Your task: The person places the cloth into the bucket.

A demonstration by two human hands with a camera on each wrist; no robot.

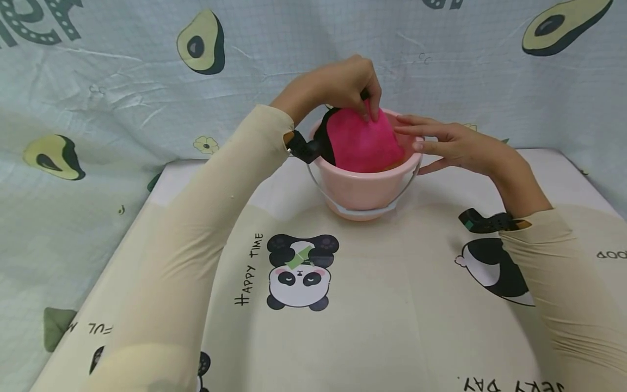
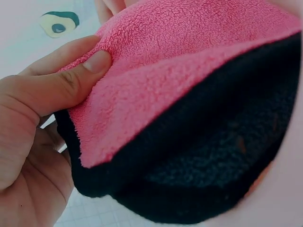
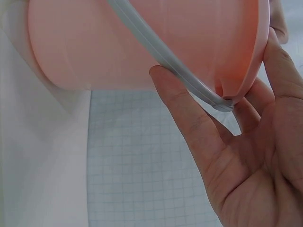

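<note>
My left hand [image 1: 355,87] is above the bucket and pinches a pink fleecy cloth [image 1: 362,139] with black edging between thumb and fingers. In the left wrist view the thumb [image 2: 97,62] presses on the pink face, and the cloth's dark underside [image 2: 222,146] shows below a fold. Most of the cloth sits within the mouth of a pink bucket [image 1: 352,190], which stands upright on the table. My right hand [image 1: 458,144] touches the bucket's right rim with fingers spread and fairly straight. One fingertip [image 3: 163,78] lies by the grey handle [image 3: 156,52]. The bucket's bottom inside is hidden.
A pale cloth with panda prints [image 1: 300,272] covers the table [image 1: 362,326]. Behind it hangs a light curtain with avocado prints [image 1: 201,42]. The bucket is near the table's far edge, its handle hanging down in front. Both wrists wear small black cameras [image 1: 485,221].
</note>
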